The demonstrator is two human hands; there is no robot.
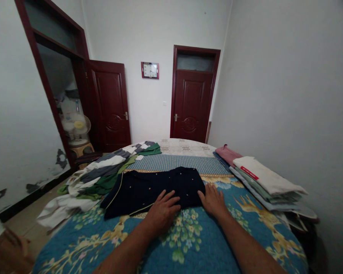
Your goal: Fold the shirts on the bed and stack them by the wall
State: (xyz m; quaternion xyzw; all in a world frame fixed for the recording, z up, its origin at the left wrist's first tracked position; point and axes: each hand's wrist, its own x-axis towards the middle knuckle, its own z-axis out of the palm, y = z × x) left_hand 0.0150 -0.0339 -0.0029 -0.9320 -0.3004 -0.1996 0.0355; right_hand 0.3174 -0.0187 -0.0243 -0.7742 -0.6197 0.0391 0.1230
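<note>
A dark navy garment (157, 186) with small pale dots and thin yellow piping lies folded lengthwise on the blue floral cloth (185, 243). My left hand (164, 211) rests at its near edge, fingers spread and reaching onto the fabric. At the garment's right end lies my right hand (213, 199), its fingers stretched out and its thumb touching the edge. Neither hand grips anything. The garment's underside is hidden.
To the left lies a loose heap of striped, green and white clothes (103, 175), partly hanging over the table's edge. A stack of folded clothes (268, 179) stands at the right. Behind the round table are two dark red doors (110, 102) and a wall clock (150, 70).
</note>
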